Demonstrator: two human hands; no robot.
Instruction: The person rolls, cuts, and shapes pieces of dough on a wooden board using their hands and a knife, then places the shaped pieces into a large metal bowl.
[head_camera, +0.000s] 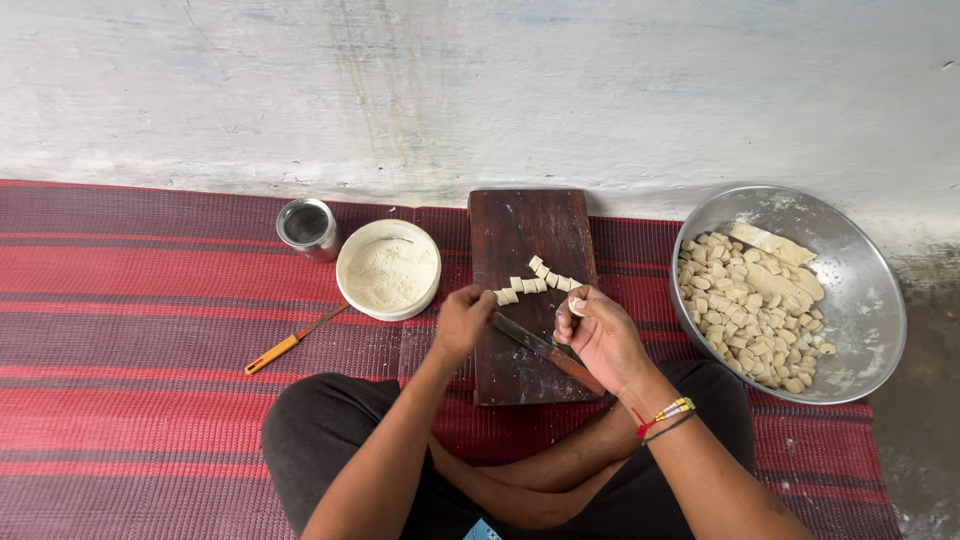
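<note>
I sit cross-legged behind a dark wooden board (530, 225) on a striped mat. A short row of cut pale dough pieces (536, 281) lies across the board. My left hand (462, 322) rests at the row's left end, fingers curled on the pieces there. My right hand (600, 335) holds a knife (535, 345) whose blade slants across the board toward the left hand; a small dough piece (575, 306) sits at its fingertips.
A large steel bowl (860, 260) with several cut dough pieces stands at the right. A white bowl of flour (389, 270) and a small steel cup (307, 226) stand left of the board. An orange-handled tool (290, 342) lies on the red striped mat (130, 300). A whitewashed wall runs behind.
</note>
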